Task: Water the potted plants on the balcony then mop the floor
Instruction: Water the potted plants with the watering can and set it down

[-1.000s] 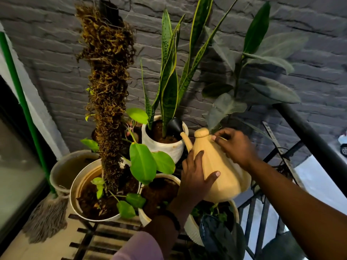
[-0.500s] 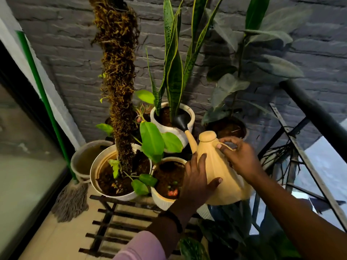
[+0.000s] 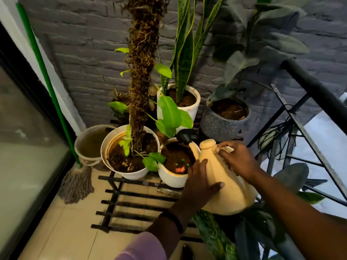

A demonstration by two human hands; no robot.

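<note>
mop [image 3: 76, 182]: parked by the glass door, not needed yet
ribbed pot [image 3: 173, 178]: soil sits under the black rose; flow is best kept slow
left hand [image 3: 200, 182]: fingers spread flat on the watering can [image 3: 228, 190], steadying it
right hand [image 3: 237, 159]: fingers curled round the handle; tilt is to be raised gradually

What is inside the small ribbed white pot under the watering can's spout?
The small ribbed white pot holds dark soil with tiny green sprouts and a small red-orange object. The beige plastic watering can and the left hand cover its right part.

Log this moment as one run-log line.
step: watering | left hand: steadies beige plastic watering can | right hand: grips handle | spout over small white ribbed pot | mop: untouched
</note>
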